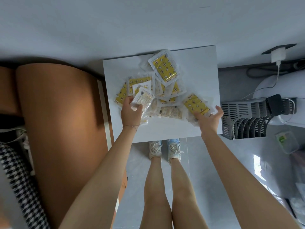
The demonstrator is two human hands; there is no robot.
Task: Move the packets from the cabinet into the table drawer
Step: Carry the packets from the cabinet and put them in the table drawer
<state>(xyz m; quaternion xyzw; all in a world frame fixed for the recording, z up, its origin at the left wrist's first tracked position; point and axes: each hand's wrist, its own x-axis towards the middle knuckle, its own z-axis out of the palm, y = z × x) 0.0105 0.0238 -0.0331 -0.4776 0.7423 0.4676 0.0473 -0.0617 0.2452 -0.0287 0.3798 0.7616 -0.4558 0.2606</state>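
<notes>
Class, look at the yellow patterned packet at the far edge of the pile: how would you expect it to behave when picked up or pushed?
The yellow packet looks flat and thin with a clear, glossy wrapper, so it is probably light, somewhat floppy, and may slip between the fingers. It lies on other packets, so a push would likely slide it across them rather than tip or roll it.

Packets piled on white surface; rack to its right.

Bare shelf before packets
</notes>
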